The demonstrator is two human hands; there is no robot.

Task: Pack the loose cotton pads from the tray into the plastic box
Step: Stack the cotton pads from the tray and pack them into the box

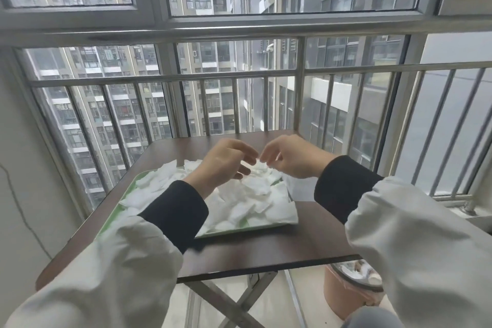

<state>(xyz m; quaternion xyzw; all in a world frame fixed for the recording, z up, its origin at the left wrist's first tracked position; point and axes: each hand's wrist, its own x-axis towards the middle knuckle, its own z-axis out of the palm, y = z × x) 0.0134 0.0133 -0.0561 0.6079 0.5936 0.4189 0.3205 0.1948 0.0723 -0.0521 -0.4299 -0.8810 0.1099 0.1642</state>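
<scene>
A pale green tray [115,212] lies on the dark brown table [266,247], heaped with several loose white cotton pads [250,194]. Both my hands hover above the far side of the heap, fingertips almost meeting. My right hand [290,158] pinches a small white pad [263,163] between thumb and fingers. My left hand [226,161] is loosely curled with a gap between thumb and fingers, its index tip at the edge of that pad. Something clear, perhaps the plastic box [295,185], shows at the tray's right side, mostly hidden by my right wrist.
The folding table stands against a metal balcony railing [239,74] with windows behind it. A pinkish waste bin [343,293] with white scraps sits on the floor under the table's right front corner. Bare tabletop lies in front of and to the right of the tray.
</scene>
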